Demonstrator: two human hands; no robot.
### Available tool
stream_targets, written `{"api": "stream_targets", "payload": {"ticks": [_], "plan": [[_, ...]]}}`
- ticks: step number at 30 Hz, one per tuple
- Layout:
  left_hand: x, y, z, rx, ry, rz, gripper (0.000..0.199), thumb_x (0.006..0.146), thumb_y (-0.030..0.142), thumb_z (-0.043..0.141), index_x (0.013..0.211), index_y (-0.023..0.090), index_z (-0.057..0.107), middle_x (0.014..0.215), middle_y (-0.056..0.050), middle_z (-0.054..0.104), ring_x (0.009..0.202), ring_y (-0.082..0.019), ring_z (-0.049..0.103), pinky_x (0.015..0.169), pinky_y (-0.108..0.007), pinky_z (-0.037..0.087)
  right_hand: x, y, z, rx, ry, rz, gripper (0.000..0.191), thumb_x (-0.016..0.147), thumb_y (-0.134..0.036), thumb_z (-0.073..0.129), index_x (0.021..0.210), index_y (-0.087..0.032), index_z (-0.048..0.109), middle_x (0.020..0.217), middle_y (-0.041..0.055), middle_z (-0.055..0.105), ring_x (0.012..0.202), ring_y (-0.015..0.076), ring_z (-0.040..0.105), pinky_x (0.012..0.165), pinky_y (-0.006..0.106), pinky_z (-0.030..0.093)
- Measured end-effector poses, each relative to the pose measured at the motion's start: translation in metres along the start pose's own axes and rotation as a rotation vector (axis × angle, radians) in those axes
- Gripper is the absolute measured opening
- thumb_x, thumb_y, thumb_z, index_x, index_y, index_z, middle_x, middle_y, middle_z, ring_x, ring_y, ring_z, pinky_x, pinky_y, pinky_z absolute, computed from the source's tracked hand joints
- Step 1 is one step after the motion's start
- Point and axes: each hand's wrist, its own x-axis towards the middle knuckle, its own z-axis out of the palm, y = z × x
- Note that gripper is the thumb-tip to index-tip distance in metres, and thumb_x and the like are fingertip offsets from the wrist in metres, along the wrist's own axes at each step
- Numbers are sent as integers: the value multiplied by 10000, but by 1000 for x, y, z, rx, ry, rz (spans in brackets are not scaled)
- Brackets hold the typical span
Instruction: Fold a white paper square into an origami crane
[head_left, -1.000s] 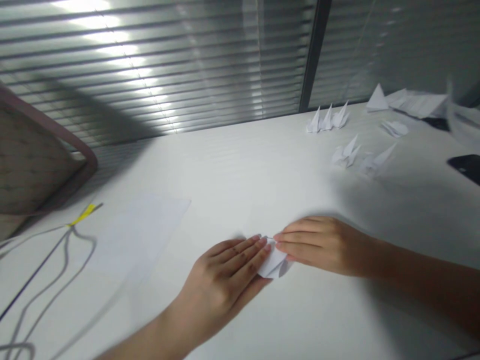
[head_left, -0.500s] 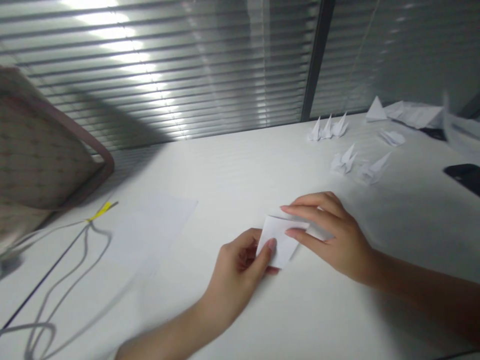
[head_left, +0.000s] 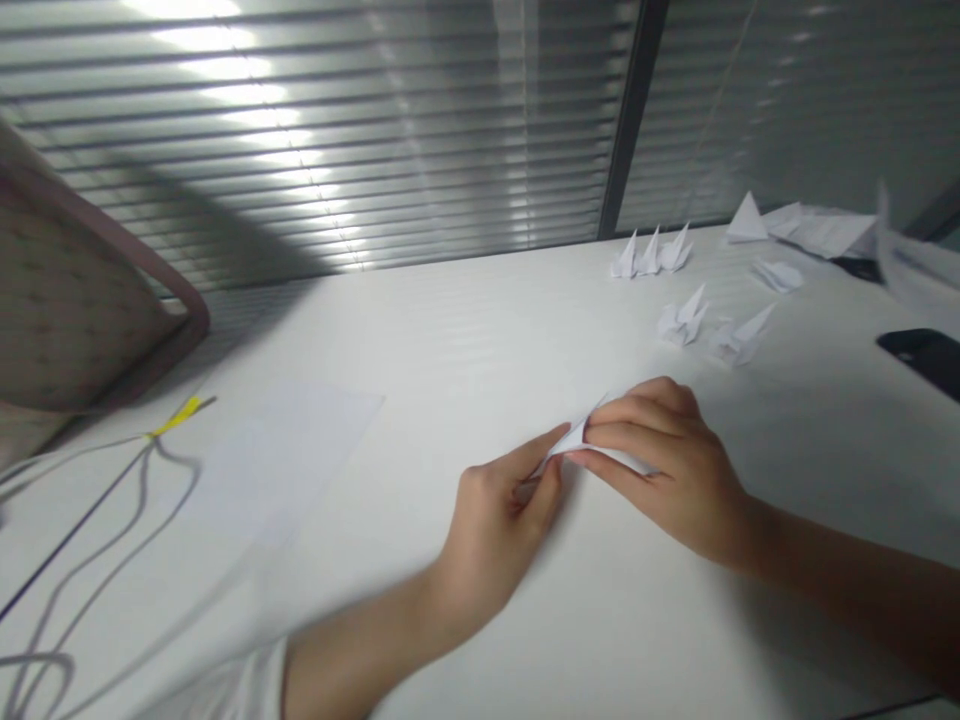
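Note:
A small folded white paper point(head_left: 568, 441) is held between my two hands above the table, turned nearly edge-on with its layers parted. My left hand point(head_left: 502, 525) pinches its lower left end between thumb and fingers. At its right side, my right hand point(head_left: 660, 465) closes on the paper, fingers partly inside the fold and thumb along the lower edge. Much of the paper is hidden behind the fingers. Beyond my right hand stand several folded paper cranes point(head_left: 681, 318) with pointed tips.
A flat white sheet point(head_left: 300, 450) lies to the left, beside grey cables with a yellow tie point(head_left: 178, 414). A patterned bag point(head_left: 75, 290) stands far left. At right are a dark phone point(head_left: 926, 358) and more folded paper point(head_left: 825, 232). Window blinds point(head_left: 420, 130) border the table's back.
The folded paper has turned from face-up to nearly edge-on, and its layers have spread. My right fingers have moved in onto it; my left hand has shifted slightly up and right.

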Motion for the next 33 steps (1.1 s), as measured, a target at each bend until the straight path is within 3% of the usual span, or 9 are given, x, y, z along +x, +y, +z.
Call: {"api": "stream_targets", "payload": {"ticks": [4,8,15,18,24,30,33], "plan": [[-2,-4,-1,59,52,23,349,881,187,527,1213,216,630,1128,-2,701,975,-222,688,775,-289,587,-2,0,-3,-58,-10,-87,81,847,-210,654,768,-224,642,769,-15,707,777,174,566,754,336,377],[-1,-5,-2,97,89,79,363,866,134,525,1203,213,636,1189,0,665,1081,-217,641,950,-328,519,-3,2,-4,-81,-32,-117,74,848,-200,651,779,-223,637,735,-15,690,749,164,579,748,329,402],[0,-6,-2,15,114,51,346,895,155,517,1222,201,619,1251,-1,627,1135,-190,606,1033,-317,451,-6,0,0,139,-63,-87,50,860,-151,618,818,-179,612,801,25,694,807,158,628,825,310,482],[0,-7,-1,-5,111,48,352,896,161,520,1232,219,610,1248,6,630,1129,-186,610,1039,-323,445,-5,-5,2,287,-96,93,57,862,-145,604,820,-183,604,820,32,684,812,149,636,760,266,499],[-1,-6,-2,7,86,101,369,901,144,493,1253,186,592,1251,-18,628,1124,-176,614,1025,-277,448,-3,-14,0,627,-291,509,39,836,-192,608,844,-206,572,807,11,646,785,156,637,715,263,526],[0,-5,-2,42,67,189,389,900,129,485,1280,146,565,1289,-40,605,1181,-170,572,1043,-243,413,-3,-17,-1,786,-296,661,131,863,-300,588,771,-209,568,718,0,630,709,147,618,753,294,532],[0,-2,-3,24,44,149,385,906,149,479,1281,158,569,1271,-35,621,1159,-171,588,1021,-238,432,-4,-15,1,844,-281,709,112,873,-293,581,810,-210,620,763,6,681,727,147,639,750,287,532]]}}
